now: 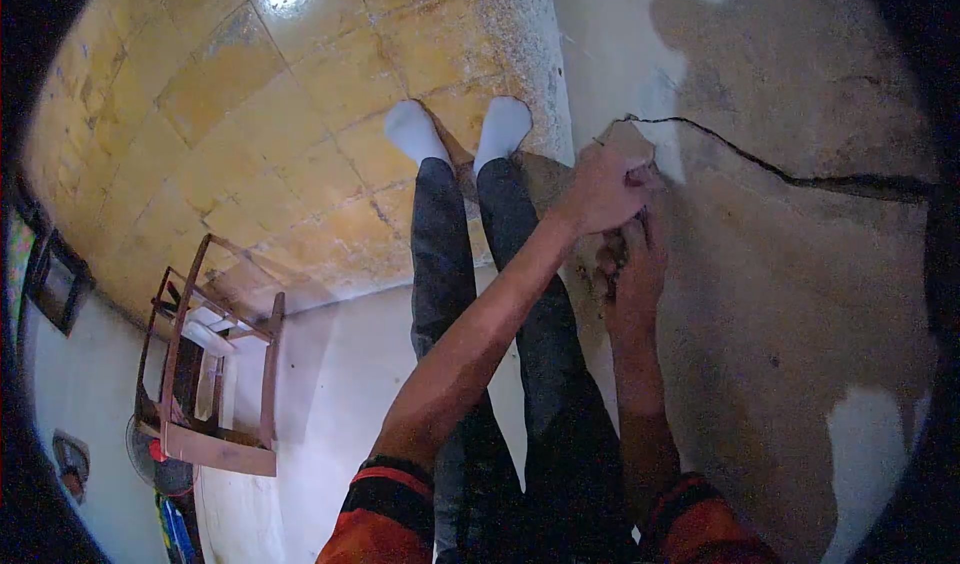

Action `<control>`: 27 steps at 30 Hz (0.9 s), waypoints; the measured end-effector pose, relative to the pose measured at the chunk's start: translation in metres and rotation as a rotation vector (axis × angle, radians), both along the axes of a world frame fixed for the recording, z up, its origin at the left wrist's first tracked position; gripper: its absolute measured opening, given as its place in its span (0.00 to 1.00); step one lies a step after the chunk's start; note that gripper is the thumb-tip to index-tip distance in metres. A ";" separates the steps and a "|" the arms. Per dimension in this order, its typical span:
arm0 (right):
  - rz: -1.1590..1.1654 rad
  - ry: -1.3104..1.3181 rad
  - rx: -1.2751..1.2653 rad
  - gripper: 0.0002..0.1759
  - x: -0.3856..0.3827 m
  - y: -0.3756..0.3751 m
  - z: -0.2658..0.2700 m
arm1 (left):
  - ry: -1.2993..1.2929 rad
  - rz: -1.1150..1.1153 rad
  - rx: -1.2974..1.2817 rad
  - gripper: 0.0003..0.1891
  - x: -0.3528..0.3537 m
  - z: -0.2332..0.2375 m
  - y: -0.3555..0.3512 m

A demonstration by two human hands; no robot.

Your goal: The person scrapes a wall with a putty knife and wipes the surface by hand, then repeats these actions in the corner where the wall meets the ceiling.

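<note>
Hands both at wall (790, 304), low by its edge. L hand (600, 189): grip closed, fingers pinching loose flake (630, 142) of wall skin, right where crack (780, 172) starts. R hand (635, 274) just below, touching L, fingers curled vs surface; can't tell if its grip has anything. Dark trousers (445, 254), white socks (415, 129) on tiled floor (250, 114). Off left, well apart: wooden frame (215, 364).
</note>
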State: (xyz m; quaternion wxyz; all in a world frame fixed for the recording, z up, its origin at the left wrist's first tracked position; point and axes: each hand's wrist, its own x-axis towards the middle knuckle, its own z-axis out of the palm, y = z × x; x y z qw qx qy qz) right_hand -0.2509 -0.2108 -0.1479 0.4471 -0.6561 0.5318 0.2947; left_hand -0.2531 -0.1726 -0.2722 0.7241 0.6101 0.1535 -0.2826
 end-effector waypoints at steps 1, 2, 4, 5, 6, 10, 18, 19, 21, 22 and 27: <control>0.012 0.005 -0.006 0.13 0.002 0.001 0.004 | -0.030 0.054 0.002 0.15 -0.003 0.004 -0.002; 0.024 0.011 -0.010 0.13 0.003 0.002 0.007 | -0.064 0.063 0.000 0.15 -0.002 0.002 -0.003; 0.031 0.004 0.004 0.14 0.000 -0.003 -0.004 | -0.129 0.080 -0.003 0.15 -0.003 -0.008 -0.004; 0.026 -0.008 0.020 0.15 -0.007 -0.018 -0.027 | -0.050 0.026 -0.017 0.15 0.001 -0.016 -0.001; 0.022 -0.024 0.038 0.16 -0.003 -0.016 -0.038 | 0.025 -0.027 -0.031 0.15 0.007 -0.025 0.004; 0.036 -0.058 0.022 0.16 -0.001 -0.005 -0.040 | -0.031 0.009 -0.006 0.15 0.009 -0.031 0.007; 0.066 -0.110 0.076 0.14 -0.005 -0.024 -0.078 | 0.153 -0.004 -0.154 0.16 0.010 -0.042 0.010; 0.068 -0.099 0.058 0.13 -0.005 -0.022 -0.078 | 0.159 -0.013 -0.182 0.17 0.011 -0.050 0.010; 0.074 -0.077 0.023 0.12 -0.003 -0.013 -0.068 | 0.132 0.067 -0.146 0.16 0.005 -0.042 0.008; 0.093 -0.058 0.019 0.12 0.000 -0.011 -0.059 | 0.122 0.107 -0.130 0.16 0.004 -0.031 0.009; 0.088 -0.107 0.013 0.12 -0.009 -0.027 -0.045 | 0.063 0.055 -0.062 0.14 0.009 -0.010 0.010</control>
